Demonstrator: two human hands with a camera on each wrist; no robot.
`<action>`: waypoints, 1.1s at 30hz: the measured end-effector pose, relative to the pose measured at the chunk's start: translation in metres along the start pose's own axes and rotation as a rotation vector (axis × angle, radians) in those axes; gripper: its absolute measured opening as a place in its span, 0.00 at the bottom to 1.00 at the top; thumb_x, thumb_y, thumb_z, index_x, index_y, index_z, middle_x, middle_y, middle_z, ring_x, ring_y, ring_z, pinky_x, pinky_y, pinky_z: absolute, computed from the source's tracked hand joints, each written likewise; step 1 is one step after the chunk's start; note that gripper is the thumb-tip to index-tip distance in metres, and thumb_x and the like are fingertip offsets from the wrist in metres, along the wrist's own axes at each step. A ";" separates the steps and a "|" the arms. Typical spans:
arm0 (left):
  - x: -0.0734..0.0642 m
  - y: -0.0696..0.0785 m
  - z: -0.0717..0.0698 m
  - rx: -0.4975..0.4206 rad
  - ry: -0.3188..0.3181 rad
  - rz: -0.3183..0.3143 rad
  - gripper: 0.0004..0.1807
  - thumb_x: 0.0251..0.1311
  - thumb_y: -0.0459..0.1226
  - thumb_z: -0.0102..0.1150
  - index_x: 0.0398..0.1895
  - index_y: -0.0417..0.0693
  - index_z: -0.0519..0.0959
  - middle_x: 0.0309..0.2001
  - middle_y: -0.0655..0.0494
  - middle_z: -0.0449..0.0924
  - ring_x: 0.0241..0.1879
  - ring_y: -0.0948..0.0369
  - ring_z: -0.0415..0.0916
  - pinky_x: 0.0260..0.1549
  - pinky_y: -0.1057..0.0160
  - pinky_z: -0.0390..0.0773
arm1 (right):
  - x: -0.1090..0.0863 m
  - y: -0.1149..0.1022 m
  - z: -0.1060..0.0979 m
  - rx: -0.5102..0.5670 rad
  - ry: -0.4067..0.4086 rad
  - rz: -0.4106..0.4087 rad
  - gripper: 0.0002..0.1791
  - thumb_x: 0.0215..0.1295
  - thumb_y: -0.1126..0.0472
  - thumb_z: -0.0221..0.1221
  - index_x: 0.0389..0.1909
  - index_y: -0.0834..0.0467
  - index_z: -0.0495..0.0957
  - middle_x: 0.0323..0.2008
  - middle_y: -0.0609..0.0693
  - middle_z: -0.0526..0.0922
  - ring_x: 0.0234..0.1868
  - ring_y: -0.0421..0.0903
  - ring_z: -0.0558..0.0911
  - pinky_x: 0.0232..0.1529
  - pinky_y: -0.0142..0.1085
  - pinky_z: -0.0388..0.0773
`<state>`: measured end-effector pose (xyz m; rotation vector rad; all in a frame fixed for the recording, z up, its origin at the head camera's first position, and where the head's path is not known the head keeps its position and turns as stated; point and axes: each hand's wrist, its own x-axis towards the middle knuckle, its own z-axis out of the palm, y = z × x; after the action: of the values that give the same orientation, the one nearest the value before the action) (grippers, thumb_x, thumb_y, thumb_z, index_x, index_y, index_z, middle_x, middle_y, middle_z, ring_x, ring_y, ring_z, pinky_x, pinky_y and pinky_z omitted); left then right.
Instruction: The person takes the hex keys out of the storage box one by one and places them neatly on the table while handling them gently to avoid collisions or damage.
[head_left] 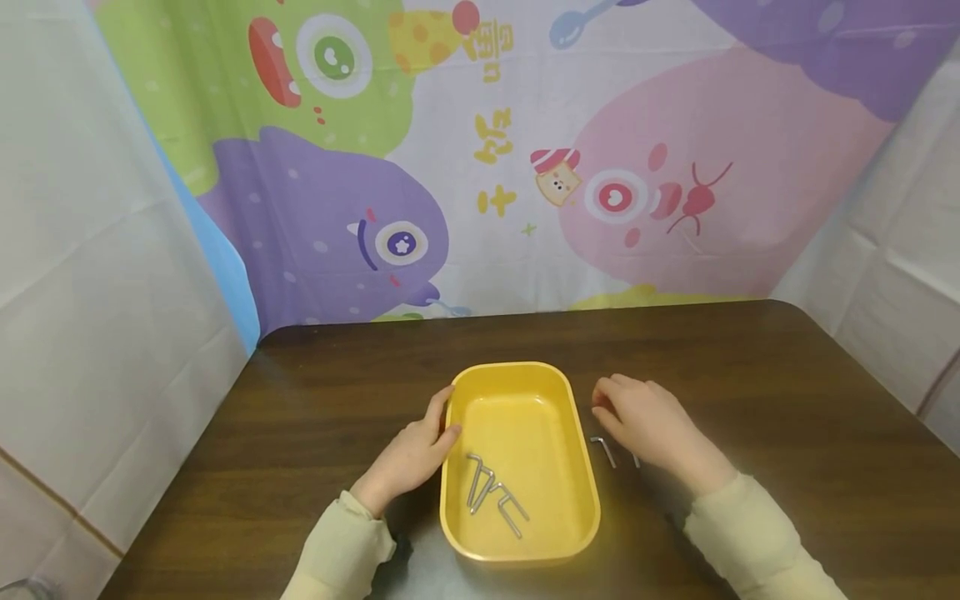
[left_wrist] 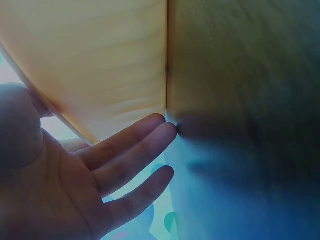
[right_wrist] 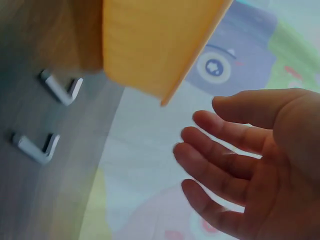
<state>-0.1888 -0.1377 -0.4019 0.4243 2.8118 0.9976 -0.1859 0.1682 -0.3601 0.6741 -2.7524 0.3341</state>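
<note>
A yellow plastic bin (head_left: 528, 433) stands on the dark wooden table, with several L-shaped metal hex keys (head_left: 514, 517) lying at its near left. My left hand (head_left: 408, 458) holds the bin's left side, thumb over the rim and fingers along the outer wall. In the left wrist view, the fingers (left_wrist: 135, 145) reach down that wall close to the tabletop. Right of the bin, my right hand (head_left: 648, 421) hovers with nothing in it, its fingers loosely bent. Below it on the table lie two more hex keys, one plain (right_wrist: 62, 95) and another (right_wrist: 32, 149) partly hidden by the hand in the head view.
The wooden tabletop (head_left: 337, 375) extends around the bin to both sides. Behind its far edge hangs a cloth (head_left: 517, 250) printed with cartoon monsters. Pale sheets (head_left: 112, 250) hang at left and right.
</note>
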 end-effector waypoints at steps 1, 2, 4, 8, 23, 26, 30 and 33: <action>0.000 0.000 0.000 -0.002 0.000 -0.002 0.33 0.66 0.46 0.44 0.70 0.50 0.45 0.30 0.51 0.79 0.22 0.64 0.73 0.28 0.62 0.71 | 0.000 -0.003 -0.001 -0.003 0.017 -0.015 0.04 0.54 0.61 0.61 0.25 0.52 0.75 0.22 0.41 0.70 0.21 0.38 0.67 0.27 0.36 0.67; 0.000 0.000 0.000 -0.003 -0.002 -0.004 0.33 0.66 0.46 0.44 0.70 0.51 0.45 0.30 0.51 0.79 0.21 0.64 0.73 0.28 0.62 0.71 | 0.001 -0.006 -0.002 -0.005 0.030 -0.028 0.03 0.54 0.61 0.61 0.25 0.52 0.75 0.22 0.41 0.70 0.21 0.38 0.67 0.28 0.36 0.67; 0.000 0.000 0.000 -0.003 -0.005 -0.006 0.33 0.66 0.46 0.44 0.70 0.51 0.45 0.29 0.52 0.78 0.21 0.64 0.73 0.27 0.63 0.71 | 0.001 -0.012 -0.003 -0.004 0.050 -0.058 0.03 0.54 0.61 0.61 0.26 0.52 0.76 0.21 0.40 0.70 0.22 0.37 0.67 0.29 0.36 0.66; 0.000 0.000 -0.001 0.000 -0.003 -0.005 0.33 0.67 0.46 0.44 0.70 0.51 0.45 0.30 0.52 0.79 0.21 0.64 0.73 0.27 0.63 0.71 | 0.001 -0.026 -0.001 -0.030 0.077 -0.125 0.03 0.53 0.61 0.61 0.26 0.51 0.76 0.22 0.40 0.71 0.24 0.37 0.70 0.30 0.35 0.65; 0.000 -0.002 0.001 -0.002 0.009 -0.013 0.33 0.66 0.46 0.44 0.70 0.51 0.45 0.35 0.48 0.80 0.23 0.63 0.73 0.28 0.61 0.72 | 0.000 -0.063 0.012 0.069 -0.006 -0.290 0.05 0.54 0.62 0.61 0.25 0.51 0.74 0.24 0.39 0.72 0.24 0.36 0.70 0.31 0.32 0.69; 0.000 -0.002 0.001 0.000 0.018 -0.016 0.33 0.66 0.46 0.44 0.70 0.52 0.46 0.35 0.48 0.80 0.23 0.63 0.73 0.28 0.61 0.72 | 0.003 -0.073 0.015 0.069 -0.017 -0.335 0.07 0.53 0.64 0.59 0.22 0.51 0.72 0.21 0.39 0.70 0.21 0.36 0.67 0.25 0.29 0.66; 0.000 -0.001 0.001 0.000 0.020 -0.012 0.33 0.66 0.45 0.45 0.70 0.52 0.46 0.33 0.48 0.79 0.23 0.63 0.73 0.28 0.61 0.72 | 0.003 -0.087 0.021 0.041 -0.070 -0.375 0.10 0.51 0.64 0.57 0.18 0.50 0.68 0.18 0.38 0.66 0.19 0.35 0.64 0.23 0.28 0.61; 0.001 0.000 0.002 0.003 0.019 -0.006 0.33 0.66 0.45 0.45 0.70 0.52 0.46 0.32 0.49 0.79 0.22 0.63 0.73 0.26 0.62 0.71 | 0.001 -0.095 0.027 0.019 -0.133 -0.394 0.06 0.51 0.63 0.58 0.20 0.50 0.72 0.20 0.38 0.71 0.21 0.34 0.70 0.26 0.29 0.63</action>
<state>-0.1895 -0.1361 -0.4030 0.4084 2.8300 1.0016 -0.1469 0.0777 -0.3702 1.2569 -2.6534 0.2340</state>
